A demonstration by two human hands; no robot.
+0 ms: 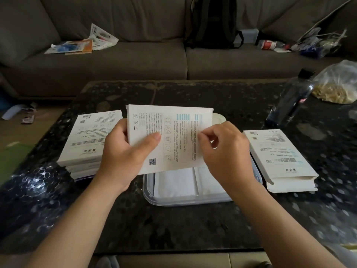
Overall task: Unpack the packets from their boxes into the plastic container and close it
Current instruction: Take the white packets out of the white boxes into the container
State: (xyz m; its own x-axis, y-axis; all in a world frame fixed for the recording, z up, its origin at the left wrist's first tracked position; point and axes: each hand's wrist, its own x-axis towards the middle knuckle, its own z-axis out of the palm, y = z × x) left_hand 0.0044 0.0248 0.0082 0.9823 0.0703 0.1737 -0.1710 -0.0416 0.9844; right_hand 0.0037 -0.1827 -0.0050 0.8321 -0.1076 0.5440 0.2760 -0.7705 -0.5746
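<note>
mind the slip

the left hand point(123, 155) grips the box point(170, 136) by its side. the right hand point(226, 151) pinches its other edge. it is above the packets point(177, 182) in the plastic container point(185, 200) on the table point(173, 229). a slip could drop more outside. the print, maybe chinese, is too small to read. a qr code point(152, 161) shows.

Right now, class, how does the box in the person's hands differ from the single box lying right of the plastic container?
The held box is raised over the plastic container, gripped by the left hand and pinched by the right hand. The right-side box lies flat on the table, untouched. The right-side box's near end gapes open, while the held box's far end looks closed. Both are flat white printed cartons.
</note>
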